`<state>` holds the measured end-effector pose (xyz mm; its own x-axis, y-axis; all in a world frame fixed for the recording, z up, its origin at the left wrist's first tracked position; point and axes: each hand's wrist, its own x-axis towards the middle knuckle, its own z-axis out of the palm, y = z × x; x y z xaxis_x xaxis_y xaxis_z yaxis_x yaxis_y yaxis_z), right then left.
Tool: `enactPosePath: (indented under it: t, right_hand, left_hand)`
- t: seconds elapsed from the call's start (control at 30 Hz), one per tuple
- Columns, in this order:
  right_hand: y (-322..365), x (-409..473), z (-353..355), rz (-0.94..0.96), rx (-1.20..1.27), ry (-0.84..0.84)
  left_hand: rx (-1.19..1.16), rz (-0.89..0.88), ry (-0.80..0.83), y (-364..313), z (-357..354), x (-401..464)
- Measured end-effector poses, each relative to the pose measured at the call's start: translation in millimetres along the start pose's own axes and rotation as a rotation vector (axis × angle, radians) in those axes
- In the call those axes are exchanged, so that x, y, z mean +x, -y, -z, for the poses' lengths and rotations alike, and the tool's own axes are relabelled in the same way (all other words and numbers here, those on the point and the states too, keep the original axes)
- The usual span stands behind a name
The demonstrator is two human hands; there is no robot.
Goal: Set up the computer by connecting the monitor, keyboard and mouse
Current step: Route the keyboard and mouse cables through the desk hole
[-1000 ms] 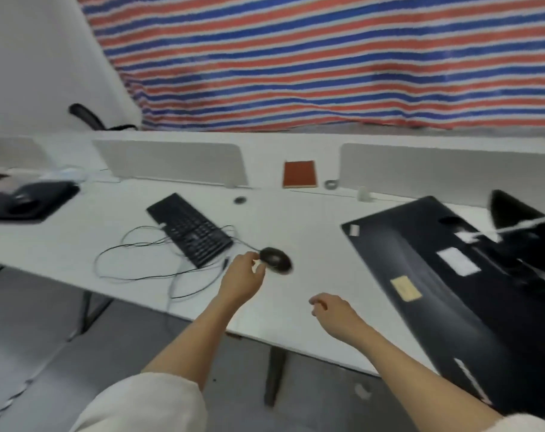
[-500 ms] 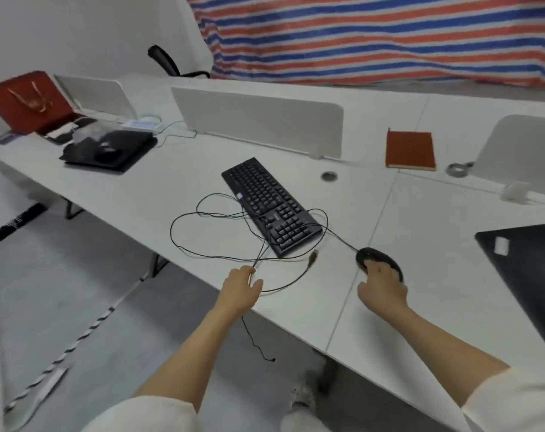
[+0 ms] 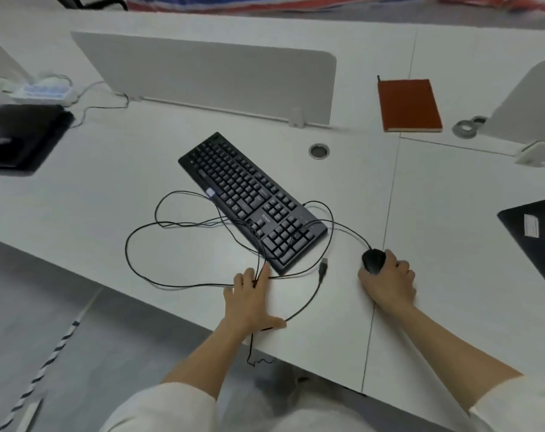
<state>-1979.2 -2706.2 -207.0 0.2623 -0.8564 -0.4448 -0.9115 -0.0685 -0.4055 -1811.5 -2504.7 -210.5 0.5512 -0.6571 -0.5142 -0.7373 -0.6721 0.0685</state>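
**Both hands down on the desk, one on the cables, one on the mouse**

Our left hand lies flat near the front edge of the desk, fingers straight and spread fairly wide, thumb out to the right. It presses on the cables – at least one thin black strand runs up between the fingers and on over the keyboard, while another passes under the palm and drops off the desk edge. Nothing is pinched or gripped here that we can see.

Our right hand sits on the mouse, fingers curled over its rear and right side; the mouse's front pokes out to the upper left, its cord arcing back toward the keyboard.

The keyboard lies at an angle in the middle of the desk, its near right corner just beyond our left fingertips. A USB plug rests loose on the desk between the two hands – touching neither.

At the far right edge we see a black slab with a white label, only partly in view. A red notebook lies well behind, beside the grey divider.
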Motion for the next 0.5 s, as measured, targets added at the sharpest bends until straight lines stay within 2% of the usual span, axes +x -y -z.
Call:
enactPosePath:
  t: [0.1, 0.2, 0.27, 0.33, 0.43, 0.5]
  right_hand:
    - [11.9, -15.2, -18.3, -0.044, 0.194, 0.004]
    - [27.4, -27.3, -29.6, -0.092, 0.297, -0.028]
    - [37.5, -32.8, -32.3, -0.128, 0.367, -0.05]
    - [50.5, -41.6, -32.9, -0.181, 0.462, -0.087]
    - [69.1, -53.5, -33.0, -0.207, 0.646, -0.146]
    - [82.7, -59.0, -35.0, -0.245, 0.736, -0.181]
  left_hand:
    - [0.122, -0.174, -0.08, 4.1, -0.3, 9.1]
    - [0.05, -0.284, -0.138, 8.5, 4.4, 21.6]
    - [-0.003, -0.36, -0.111, 11.0, 11.1, 29.3]
    - [-0.125, -0.444, 0.025, 18.4, 23.4, 37.3]
    - [-0.346, -0.544, 0.373, 31.7, 53.5, 52.0]
    - [-0.508, -0.562, 0.515, 43.8, 80.8, 66.1]
